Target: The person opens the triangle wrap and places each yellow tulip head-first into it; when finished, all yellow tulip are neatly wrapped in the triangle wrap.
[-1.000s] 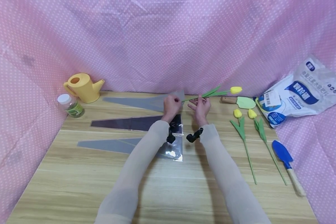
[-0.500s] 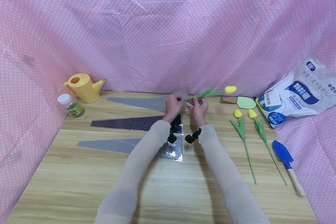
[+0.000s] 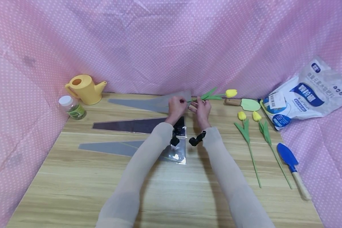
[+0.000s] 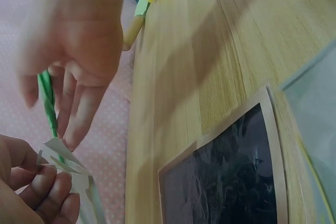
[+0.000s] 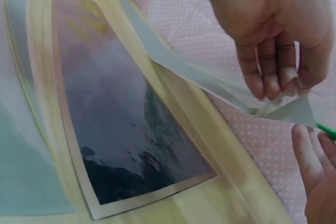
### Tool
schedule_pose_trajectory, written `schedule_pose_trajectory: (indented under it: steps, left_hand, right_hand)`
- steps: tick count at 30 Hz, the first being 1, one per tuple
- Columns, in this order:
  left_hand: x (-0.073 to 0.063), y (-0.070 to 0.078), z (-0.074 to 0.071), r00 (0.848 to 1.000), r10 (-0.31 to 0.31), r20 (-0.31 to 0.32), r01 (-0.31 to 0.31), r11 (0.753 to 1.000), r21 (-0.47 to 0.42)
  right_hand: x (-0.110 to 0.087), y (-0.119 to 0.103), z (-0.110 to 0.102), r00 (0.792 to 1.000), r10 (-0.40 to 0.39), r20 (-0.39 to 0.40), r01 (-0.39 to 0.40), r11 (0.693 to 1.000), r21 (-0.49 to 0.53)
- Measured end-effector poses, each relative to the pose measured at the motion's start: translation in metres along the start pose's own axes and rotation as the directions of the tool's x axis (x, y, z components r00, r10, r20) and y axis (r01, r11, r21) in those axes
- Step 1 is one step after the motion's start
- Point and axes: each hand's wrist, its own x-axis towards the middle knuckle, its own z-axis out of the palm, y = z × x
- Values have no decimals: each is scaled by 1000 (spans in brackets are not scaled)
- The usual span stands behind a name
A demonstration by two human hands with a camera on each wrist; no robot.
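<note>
At the back of the table, my left hand (image 3: 176, 107) pinches the open wide end of a grey tapered flower sleeve (image 3: 148, 103). That end is lifted off the table. My right hand (image 3: 203, 109) holds a yellow tulip (image 3: 231, 93) by its green stem, just below the leaves, with the bloom pointing right. In the left wrist view, the stem (image 4: 51, 111) runs down from my right hand into the mouth of the sleeve (image 4: 84, 187). The right wrist view has the sleeve's lifted corner (image 5: 294, 111) between both hands; the bloom is outside that view.
A dark sleeve (image 3: 131, 125) and another grey sleeve (image 3: 108, 148) lie nearer. Two tulips (image 3: 246, 133), a blue trowel (image 3: 288, 155), a green trowel (image 3: 250, 104) and a white bag (image 3: 307, 91) are right. A yellow watering can (image 3: 86, 90) and a jar (image 3: 74, 109) stand left.
My right hand has shifted slightly left and the tulip has slid left with it, its stem end further toward the sleeve. My left hand has moved slightly right with the sleeve's edge.
</note>
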Motion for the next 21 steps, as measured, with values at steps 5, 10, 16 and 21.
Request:
schedule_pose_trajectory:
  steps: [5, 10, 16, 21]
  left_hand:
    - [-1, 0, -2, 1000, 7, 1, -7, 1000, -1]
    - [-1, -1, -2, 1000, -10, 1, 10, 1000, 12]
    - [-1, -2, -1, 1000, -18, 5, 18, 1000, -14]
    - [0, -2, -1, 1000, -9, 0, 9, 1000, -7]
  right_hand:
    - [0, -8, -7, 999, 29, 30, -27, 999, -47]
    - [2, -15, -12, 999, -11, -36, 8, 997, -79]
    - [1, -17, -15, 989, -103, -110, 103, 995, -4]
    - [-3, -17, -14, 987, -126, -96, 127, 992, 7]
